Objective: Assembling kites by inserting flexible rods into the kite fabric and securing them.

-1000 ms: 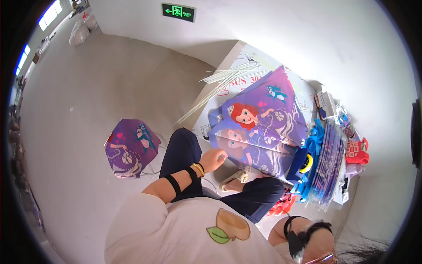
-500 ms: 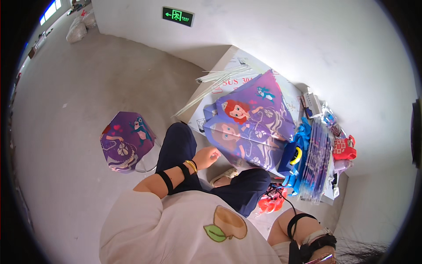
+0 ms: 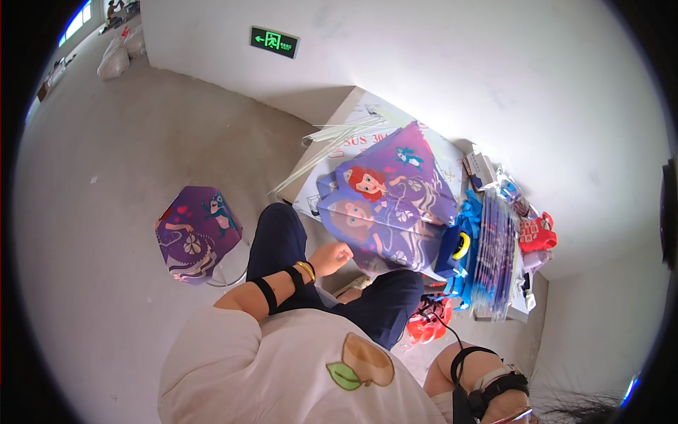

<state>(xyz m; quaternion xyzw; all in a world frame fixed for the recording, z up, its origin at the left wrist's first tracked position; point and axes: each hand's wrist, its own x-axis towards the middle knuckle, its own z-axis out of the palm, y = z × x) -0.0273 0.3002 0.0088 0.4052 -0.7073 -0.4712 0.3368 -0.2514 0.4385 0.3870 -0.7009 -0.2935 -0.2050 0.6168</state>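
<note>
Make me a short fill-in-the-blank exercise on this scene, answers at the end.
1. The left hand is near the large printed sheets, which are mainly ____.
2. Both straps on the left forearm are ____.
3. The arrow on the lit wall sign points ____.
4. The leaf on the pale shirt is ____.

Missing words: purple; black; left; green.

One head-worn fisheye, left lens of the pair, looks steeply down over the wearer's shirt [image 3: 268,371], very near, filling bottom centre. View faces outward past the left hand [image 3: 332,259], close, just below mid-frame, to purple printed sheets [image 3: 399,205] right of centre, slightly farther off. Floor [image 3: 99,247] takes the left side, running far back to a window [image 3: 75,25] at upper left; wall [image 3: 480,78] spans upper right. Room sits tilted in frame, outlines bow, corners go black.
</note>
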